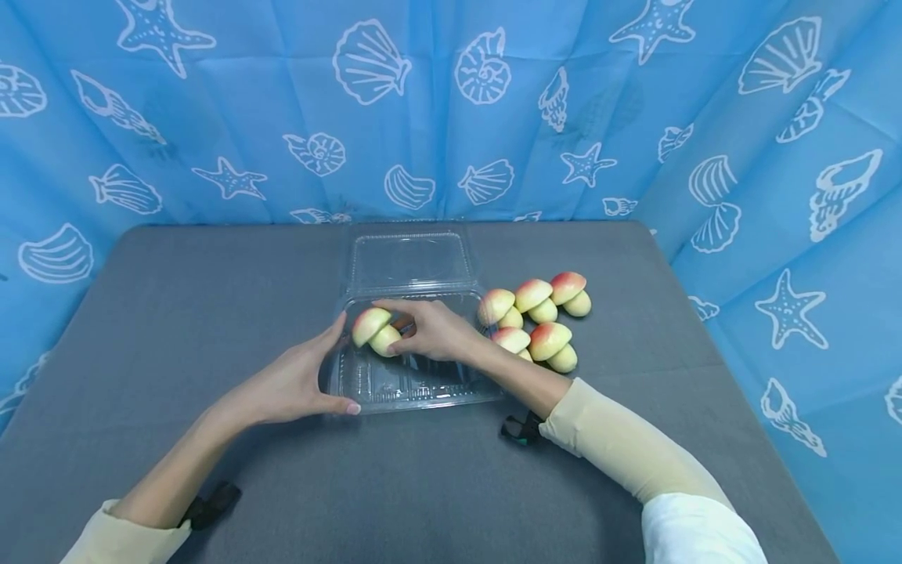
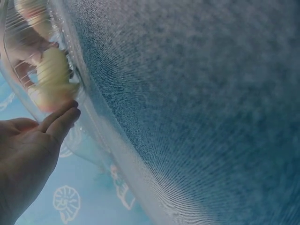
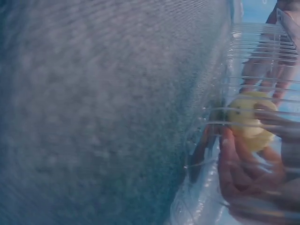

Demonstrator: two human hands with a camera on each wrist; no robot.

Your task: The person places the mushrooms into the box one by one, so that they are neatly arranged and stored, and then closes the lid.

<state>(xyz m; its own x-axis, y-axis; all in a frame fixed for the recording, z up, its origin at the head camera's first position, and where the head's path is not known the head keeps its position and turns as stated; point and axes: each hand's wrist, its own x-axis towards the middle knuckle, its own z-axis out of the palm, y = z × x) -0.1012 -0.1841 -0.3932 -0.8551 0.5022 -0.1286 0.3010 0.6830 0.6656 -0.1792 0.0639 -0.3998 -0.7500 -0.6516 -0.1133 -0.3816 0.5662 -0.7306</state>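
Note:
A clear plastic clamshell box (image 1: 416, 405) lies on the table with its lid (image 1: 411, 262) folded back. Inside its left part, my right hand (image 1: 440, 333) pinches a mushroom-shaped piece (image 1: 370, 323) with a red-and-yellow cap and pale stem. Through the box wall, the right wrist view shows the yellow piece (image 3: 248, 133) among the fingers. My left hand (image 1: 296, 384) rests along the box's left side, thumb spread to the front corner. In the left wrist view its straight fingertips (image 2: 68, 115) are right at the wall beside the piece (image 2: 52, 70).
Several more mushroom-shaped pieces (image 1: 551, 342) lie in two rows just right of the box, partly behind the right forearm. A grey cloth covers the table (image 1: 211, 305). A blue curtain (image 1: 437, 102) with white shells hangs behind it.

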